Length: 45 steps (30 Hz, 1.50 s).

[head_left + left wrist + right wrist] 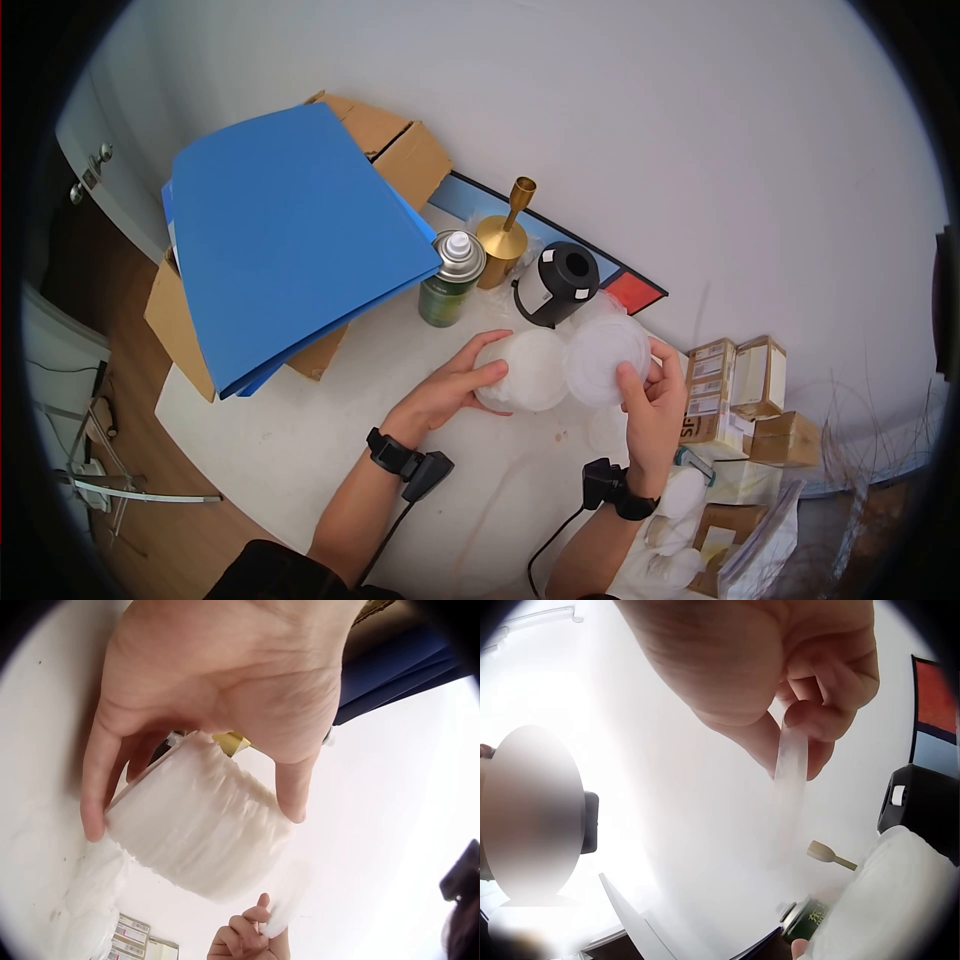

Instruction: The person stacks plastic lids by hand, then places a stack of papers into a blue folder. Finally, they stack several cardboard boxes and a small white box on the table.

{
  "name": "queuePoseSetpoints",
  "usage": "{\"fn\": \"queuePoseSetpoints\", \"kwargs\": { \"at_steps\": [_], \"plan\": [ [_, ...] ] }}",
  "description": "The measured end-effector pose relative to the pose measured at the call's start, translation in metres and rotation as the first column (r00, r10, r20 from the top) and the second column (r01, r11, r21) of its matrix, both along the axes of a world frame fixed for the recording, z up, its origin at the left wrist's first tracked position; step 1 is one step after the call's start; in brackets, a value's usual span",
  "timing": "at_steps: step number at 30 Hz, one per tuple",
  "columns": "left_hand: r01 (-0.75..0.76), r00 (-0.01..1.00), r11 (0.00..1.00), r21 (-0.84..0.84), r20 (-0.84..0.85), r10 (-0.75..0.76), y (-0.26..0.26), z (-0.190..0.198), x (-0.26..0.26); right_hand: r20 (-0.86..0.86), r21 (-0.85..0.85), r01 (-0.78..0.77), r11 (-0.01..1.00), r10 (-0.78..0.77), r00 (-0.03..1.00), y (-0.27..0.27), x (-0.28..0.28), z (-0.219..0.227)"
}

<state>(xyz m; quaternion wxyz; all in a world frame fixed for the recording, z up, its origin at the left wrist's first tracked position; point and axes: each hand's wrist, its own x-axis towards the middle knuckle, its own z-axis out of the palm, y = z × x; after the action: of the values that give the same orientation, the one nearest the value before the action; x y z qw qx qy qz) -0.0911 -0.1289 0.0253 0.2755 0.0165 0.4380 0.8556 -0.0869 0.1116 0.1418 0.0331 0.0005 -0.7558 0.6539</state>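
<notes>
My left hand (445, 390) grips a thick, round white stack-like piece (535, 370), its thumb and fingers spread round it. In the left wrist view, that piece's side is ridged and ragged-edged. Close to its right, my right hand (655, 395) pinches a thin, translucent round plastic lid (603, 362) between thumb and fingers. The lid is edge-on in the right wrist view, below the fingertips (801, 718). Both things are held over the white table (470, 480), and the lid overlaps the white piece's edge in the head view.
Behind the hands stand a green spray can (447, 300), a gold candlestick (503, 240) and a black-and-white cylinder (555, 285). Blue folders (300, 240) lie on a cardboard box (400, 165) at the left. Small boxes (758, 375) and bagged white items (680, 495) crowd the right.
</notes>
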Motion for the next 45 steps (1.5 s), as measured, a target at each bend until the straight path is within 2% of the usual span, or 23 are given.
{"fn": "queuePoseSetpoints", "kwargs": {
  "at_steps": [2,5,9,12,15,18,21,24,27,28,32,35,38,40,43,45],
  "plan": [
    [-0.001,1.0,1.0,0.029,0.009,0.0,0.0,-0.002,0.001,0.009,-0.105,-0.026,0.994,0.027,1.0,-0.012,0.0,0.001],
    [0.019,0.999,0.999,0.045,-0.038,-0.017,0.0,-0.006,0.002,0.105,-0.018,-0.177,0.984,0.178,0.978,-0.013,-0.003,-0.017],
    [0.038,0.997,0.999,0.036,-0.065,-0.036,0.0,-0.006,0.003,0.037,0.199,-0.165,0.966,0.161,0.986,-0.02,-0.005,-0.023],
    [0.046,0.996,0.998,0.046,-0.075,-0.043,0.003,-0.005,0.003,-0.102,0.396,-0.117,0.911,0.17,0.98,-0.018,-0.005,-0.02],
    [0.06,0.996,0.996,0.065,-0.077,-0.055,0.005,-0.006,0.005,-0.164,0.516,-0.058,0.854,0.166,0.972,-0.02,-0.001,-0.015],
    [0.065,0.996,0.993,0.102,-0.07,-0.058,0.005,-0.011,0.004,-0.224,0.561,0.028,0.828,0.119,0.967,-0.029,0.003,-0.015],
    [0.037,0.998,0.992,0.12,-0.057,-0.03,0.006,-0.012,0.004,-0.307,0.63,0.095,0.77,0.136,0.942,-0.031,0.003,-0.023],
    [0.017,0.999,0.991,0.135,-0.04,-0.011,0.007,-0.012,0.003,-0.494,0.653,0.211,0.728,0.199,0.846,-0.036,-0.001,-0.027],
    [-0.012,0.999,0.993,0.115,-0.035,0.016,0.011,-0.01,0.006,-0.506,0.672,0.199,0.714,0.246,0.827,-0.048,0.004,-0.02],
    [-0.008,0.999,0.993,0.114,-0.052,0.014,0.01,-0.014,0.007,-0.46,0.727,0.167,0.666,0.291,0.839,-0.05,0.004,-0.026],
    [-0.023,0.998,0.999,0.048,-0.054,0.026,0.003,-0.015,0.005,-0.398,0.69,0.09,0.718,0.274,0.876,-0.057,0.002,-0.051],
    [-0.085,0.995,0.992,0.089,-0.053,0.09,0.006,-0.012,0.004,-0.465,0.505,0.125,0.854,0.146,0.873,-0.047,-0.003,-0.038],
    [-0.118,0.993,0.99,0.071,-0.001,0.119,0.006,-0.002,0.006,-0.397,0.449,0.285,0.847,-0.097,0.913,-0.014,-0.011,-0.033],
    [-0.142,0.99,0.987,0.074,0.012,0.141,0.006,-0.003,0.005,-0.152,0.761,0.175,0.624,-0.091,0.984,0.021,-0.008,-0.038],
    [-0.125,0.992,0.987,0.097,0.003,0.126,0.006,-0.007,0.005,0.018,0.888,0.044,0.458,-0.129,0.992,0.043,-0.004,-0.056],
    [-0.1,0.995,0.989,0.108,-0.006,0.101,0.006,-0.011,0.004,0.039,0.876,0.024,0.482,-0.12,0.992,0.043,-0.006,-0.065]
  ]
}}
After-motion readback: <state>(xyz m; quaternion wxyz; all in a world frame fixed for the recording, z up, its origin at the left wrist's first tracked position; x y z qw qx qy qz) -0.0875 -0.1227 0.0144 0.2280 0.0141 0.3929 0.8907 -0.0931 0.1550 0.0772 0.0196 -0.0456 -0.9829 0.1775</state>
